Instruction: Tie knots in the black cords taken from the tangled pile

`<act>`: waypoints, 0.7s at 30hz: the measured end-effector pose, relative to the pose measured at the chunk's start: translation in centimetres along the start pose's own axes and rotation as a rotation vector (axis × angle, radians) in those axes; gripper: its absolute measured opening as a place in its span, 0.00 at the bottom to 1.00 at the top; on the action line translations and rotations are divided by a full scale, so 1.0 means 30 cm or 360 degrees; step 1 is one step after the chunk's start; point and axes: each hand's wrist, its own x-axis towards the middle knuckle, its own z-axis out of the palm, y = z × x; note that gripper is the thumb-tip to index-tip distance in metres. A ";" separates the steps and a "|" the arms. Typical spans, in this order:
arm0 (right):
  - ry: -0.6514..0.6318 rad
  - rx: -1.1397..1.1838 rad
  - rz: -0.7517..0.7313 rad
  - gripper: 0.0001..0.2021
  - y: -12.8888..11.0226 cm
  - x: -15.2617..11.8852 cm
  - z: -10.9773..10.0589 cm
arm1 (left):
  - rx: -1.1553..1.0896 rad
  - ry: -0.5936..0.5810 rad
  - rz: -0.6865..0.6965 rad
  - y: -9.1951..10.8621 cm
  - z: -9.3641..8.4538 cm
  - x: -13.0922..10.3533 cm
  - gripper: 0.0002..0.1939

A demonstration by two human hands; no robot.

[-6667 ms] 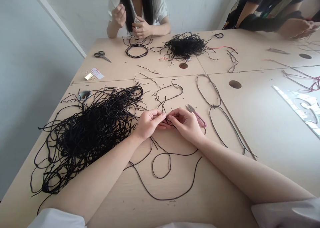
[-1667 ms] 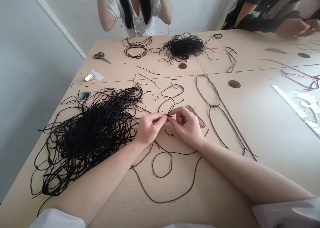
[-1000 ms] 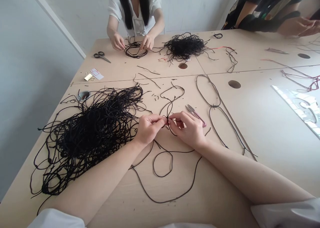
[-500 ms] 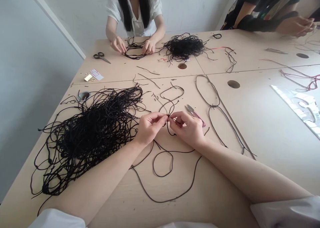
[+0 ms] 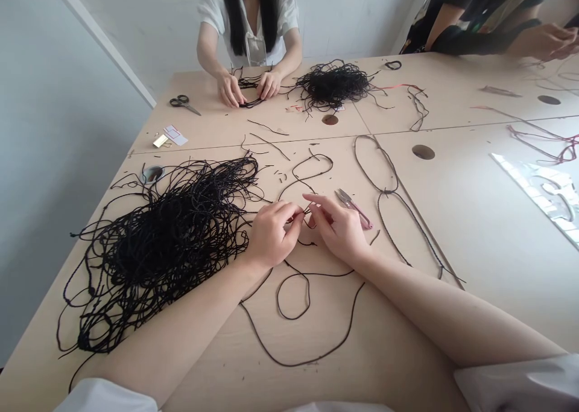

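Thin black cord [image 5: 293,365] lies in loops on the table and runs up to my hands. My left hand [image 5: 275,232] is closed, pinching the cord between thumb and fingertips. Close beside it, my right hand [image 5: 340,228] has its other fingers curled round a cord strand, with the index finger stretched out above the thumb. The exact grip at the fingertips is partly hidden. Thread snips [image 5: 357,210] with pink handles lie just beyond my right hand. A large tangled pile of black cords [image 5: 167,237] sits to the left of my left hand.
Knotted cord loops [image 5: 397,186] lie to the right. Across the table [image 5: 488,219], a co-worker's hands [image 5: 269,85] handle black cords beside scissors [image 5: 183,102] and another cord pile [image 5: 333,85]. A clear plastic sheet [image 5: 543,189] and red cords [image 5: 561,155] lie far right.
My right index finger has straightened and lifted off the pinch, and my fingertips have moved slightly apart. The cord loop beyond my hands has shifted. The co-worker's hands have come closer together.
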 end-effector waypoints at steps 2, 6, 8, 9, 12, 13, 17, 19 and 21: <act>-0.0048 -0.0013 -0.0029 0.15 0.005 0.002 0.000 | 0.0045 0.0000 -0.0004 0.000 -0.003 0.002 0.08; -0.0097 -0.0002 -0.0113 0.12 0.004 0.004 -0.003 | 0.0004 0.0021 -0.0048 -0.005 -0.006 0.003 0.08; -0.0052 -0.0014 -0.0155 0.10 0.001 0.004 -0.003 | -0.0013 0.0009 -0.0046 -0.004 -0.006 0.003 0.08; -0.0009 -0.0032 -0.0173 0.09 -0.001 0.004 -0.002 | -0.0015 -0.0007 -0.0035 -0.002 -0.006 0.003 0.08; 0.0151 -0.0099 -0.0196 0.06 -0.006 0.003 0.002 | -0.0070 -0.0075 0.0001 0.002 -0.006 0.004 0.08; 0.0182 -0.0107 -0.0202 0.06 -0.007 0.004 0.002 | -0.0118 -0.0090 0.0002 0.001 -0.006 0.004 0.08; 0.0279 -0.0094 -0.0282 0.06 0.002 0.016 -0.002 | -0.0406 -0.0100 -0.0149 -0.015 -0.004 0.005 0.08; 0.0391 -0.0072 -0.0303 0.05 0.011 0.024 -0.005 | -0.0595 -0.0101 -0.0312 -0.027 -0.003 0.007 0.08; 0.0473 -0.0037 -0.0284 0.03 0.016 0.029 -0.006 | -0.0769 -0.0097 -0.0454 -0.036 -0.003 0.010 0.10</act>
